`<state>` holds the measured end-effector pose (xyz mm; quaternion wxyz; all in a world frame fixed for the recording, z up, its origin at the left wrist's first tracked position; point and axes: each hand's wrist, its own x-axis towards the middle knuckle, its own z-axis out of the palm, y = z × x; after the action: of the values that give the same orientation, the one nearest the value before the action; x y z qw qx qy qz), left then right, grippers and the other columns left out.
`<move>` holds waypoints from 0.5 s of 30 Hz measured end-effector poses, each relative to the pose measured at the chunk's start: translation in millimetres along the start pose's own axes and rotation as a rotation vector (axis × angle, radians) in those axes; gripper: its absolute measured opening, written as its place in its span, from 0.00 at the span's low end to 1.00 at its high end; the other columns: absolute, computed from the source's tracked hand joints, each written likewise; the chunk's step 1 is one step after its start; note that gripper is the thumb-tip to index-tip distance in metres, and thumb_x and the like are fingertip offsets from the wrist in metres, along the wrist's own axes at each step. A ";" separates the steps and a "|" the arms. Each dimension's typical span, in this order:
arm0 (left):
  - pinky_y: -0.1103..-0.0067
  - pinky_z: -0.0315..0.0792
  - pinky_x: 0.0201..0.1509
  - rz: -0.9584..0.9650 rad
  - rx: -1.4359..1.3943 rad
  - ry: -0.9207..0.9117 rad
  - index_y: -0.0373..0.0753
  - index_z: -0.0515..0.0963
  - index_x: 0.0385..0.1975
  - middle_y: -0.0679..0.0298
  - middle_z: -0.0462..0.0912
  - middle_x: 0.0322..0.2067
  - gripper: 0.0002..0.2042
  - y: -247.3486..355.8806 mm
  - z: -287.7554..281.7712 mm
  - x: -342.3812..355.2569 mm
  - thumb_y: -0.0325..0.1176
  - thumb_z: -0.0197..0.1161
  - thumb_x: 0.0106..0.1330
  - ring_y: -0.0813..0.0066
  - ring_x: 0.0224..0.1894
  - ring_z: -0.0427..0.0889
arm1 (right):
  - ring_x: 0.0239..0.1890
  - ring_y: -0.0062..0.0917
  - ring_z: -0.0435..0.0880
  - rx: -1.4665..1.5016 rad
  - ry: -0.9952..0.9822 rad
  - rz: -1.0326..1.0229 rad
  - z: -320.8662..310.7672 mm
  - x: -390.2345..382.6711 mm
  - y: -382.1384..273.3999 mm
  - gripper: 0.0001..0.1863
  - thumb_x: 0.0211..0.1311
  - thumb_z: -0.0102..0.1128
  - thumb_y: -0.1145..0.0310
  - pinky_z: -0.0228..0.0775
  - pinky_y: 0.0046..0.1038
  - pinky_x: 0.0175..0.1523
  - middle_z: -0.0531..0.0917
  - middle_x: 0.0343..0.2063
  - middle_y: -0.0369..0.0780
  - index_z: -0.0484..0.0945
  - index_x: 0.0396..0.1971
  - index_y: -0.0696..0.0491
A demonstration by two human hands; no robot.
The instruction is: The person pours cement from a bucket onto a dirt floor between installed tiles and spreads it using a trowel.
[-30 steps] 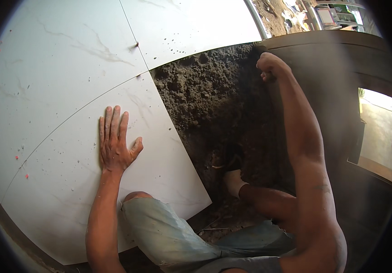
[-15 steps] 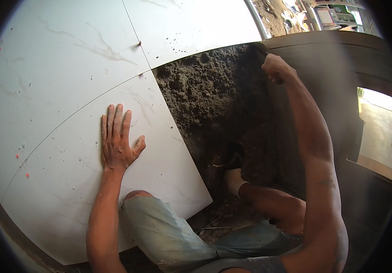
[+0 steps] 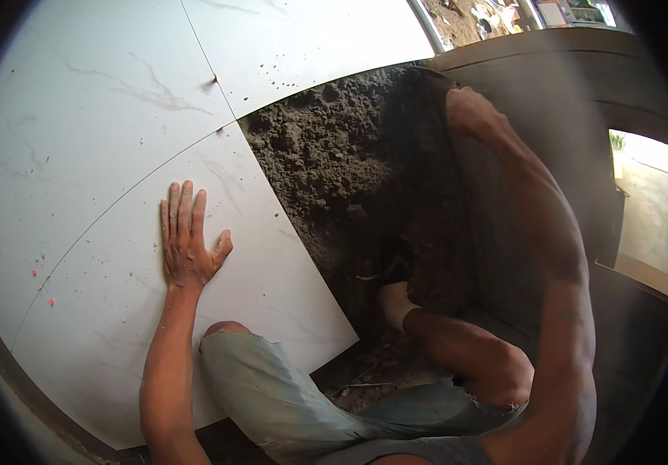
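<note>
My left hand (image 3: 189,244) lies flat on a large white marble-veined tile (image 3: 264,302), fingers stretched out and thumb spread. My right hand (image 3: 469,111) is closed at the far right corner of a bed of loose dark mortar or soil (image 3: 326,139), close to the dark wall side. It grips a dark-handled tool, mostly lost in shadow and blur, so its kind is unclear. The bed lies right of the tile's edge and runs back toward my foot. My bent left knee (image 3: 229,328) rests at the tile's near edge.
More white tiles (image 3: 101,70) extend left and back, with small spacers in the joints, crumbs and red bits. A dark brown panel or wall (image 3: 535,58) closes off the right, with a bright opening (image 3: 644,209). Beyond the far edge lies cluttered ground (image 3: 469,23).
The whole view has shifted a little, moving the tiles leftward. Against the bed, my right hand has come slightly right and nearer, its wrist turned. My left hand stays flat on the tile.
</note>
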<state>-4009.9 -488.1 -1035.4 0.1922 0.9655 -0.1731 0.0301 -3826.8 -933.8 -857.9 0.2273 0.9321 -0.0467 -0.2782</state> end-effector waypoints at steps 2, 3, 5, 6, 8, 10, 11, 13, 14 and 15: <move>0.54 0.46 0.75 -0.006 -0.019 0.001 0.37 0.60 0.67 0.52 0.56 0.70 0.36 2.7 0.9 -1.3 0.46 0.58 0.59 0.52 0.74 0.50 | 0.43 0.51 0.83 -0.005 0.010 -0.071 -2.7 6.6 13.0 0.13 0.58 0.49 0.74 0.75 0.46 0.48 0.82 0.38 0.59 0.78 0.34 0.68; 0.54 0.46 0.75 -0.009 -0.014 -0.002 0.37 0.60 0.67 0.52 0.56 0.70 0.36 1.6 -0.5 -1.5 0.46 0.58 0.59 0.52 0.74 0.50 | 0.43 0.51 0.83 -0.003 0.009 -0.077 -2.8 14.2 13.6 0.13 0.58 0.49 0.74 0.75 0.46 0.48 0.82 0.38 0.59 0.78 0.34 0.68; 0.54 0.45 0.76 -0.002 -0.014 0.004 0.38 0.59 0.67 0.52 0.56 0.70 0.36 -1.1 -1.1 -0.3 0.45 0.59 0.58 0.52 0.74 0.50 | 0.42 0.51 0.83 -0.047 0.015 -0.060 -13.1 18.1 4.8 0.12 0.57 0.49 0.74 0.75 0.46 0.49 0.82 0.36 0.59 0.78 0.31 0.68; 0.54 0.45 0.76 -0.004 -0.013 0.001 0.38 0.59 0.67 0.52 0.56 0.70 0.36 -0.5 0.3 -0.8 0.45 0.59 0.58 0.52 0.74 0.50 | 0.42 0.51 0.83 -0.046 0.013 -0.062 -17.4 16.1 2.9 0.12 0.57 0.49 0.74 0.75 0.46 0.49 0.82 0.36 0.59 0.78 0.31 0.68; 0.55 0.45 0.76 -0.001 -0.020 0.009 0.38 0.59 0.68 0.53 0.56 0.70 0.37 1.5 1.0 -2.5 0.45 0.59 0.58 0.52 0.74 0.49 | 0.41 0.51 0.83 -0.008 -0.038 -0.074 -26.8 9.3 -2.3 0.11 0.56 0.49 0.74 0.75 0.46 0.47 0.82 0.34 0.59 0.78 0.28 0.67; 0.55 0.45 0.76 0.005 -0.011 0.001 0.39 0.58 0.68 0.53 0.56 0.70 0.37 2.1 -1.9 0.1 0.45 0.60 0.58 0.51 0.74 0.49 | 0.39 0.51 0.83 -0.037 0.014 -0.149 -18.8 4.3 2.5 0.11 0.55 0.50 0.74 0.75 0.46 0.46 0.82 0.32 0.59 0.78 0.27 0.67; 0.55 0.45 0.76 0.013 -0.005 -0.005 0.39 0.58 0.68 0.53 0.56 0.70 0.37 3.1 -2.8 1.3 0.45 0.60 0.58 0.51 0.74 0.49 | 0.38 0.50 0.84 -0.067 0.065 -0.220 -16.5 1.3 5.6 0.11 0.55 0.50 0.74 0.75 0.46 0.44 0.82 0.31 0.59 0.77 0.26 0.67; 0.55 0.45 0.76 0.010 0.011 -0.001 0.39 0.59 0.68 0.54 0.56 0.70 0.37 3.9 -3.4 0.8 0.46 0.59 0.58 0.53 0.74 0.49 | 0.37 0.51 0.84 -0.065 0.031 -0.215 -18.1 -0.6 -4.1 0.10 0.54 0.50 0.74 0.75 0.46 0.43 0.82 0.31 0.59 0.77 0.25 0.67; 0.56 0.45 0.76 0.006 0.029 0.001 0.40 0.60 0.67 0.55 0.57 0.70 0.37 4.0 -3.8 0.1 0.48 0.59 0.58 0.54 0.74 0.49 | 0.36 0.51 0.84 -0.061 -0.003 -0.213 -21.8 -3.9 -13.0 0.10 0.53 0.51 0.74 0.76 0.46 0.42 0.81 0.30 0.59 0.77 0.23 0.66; 0.56 0.45 0.76 0.004 0.030 0.000 0.40 0.60 0.67 0.55 0.57 0.70 0.37 3.4 -2.8 -4.2 0.48 0.59 0.58 0.54 0.74 0.49 | 0.36 0.51 0.84 -0.061 -0.003 -0.215 -26.6 -10.2 -22.1 0.10 0.53 0.51 0.74 0.76 0.46 0.42 0.81 0.30 0.59 0.77 0.23 0.66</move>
<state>-4015.0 -488.7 -1032.1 0.1774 0.9680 -0.1746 0.0330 -3821.9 -901.4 -843.0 0.2242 0.9239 0.0617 -0.3039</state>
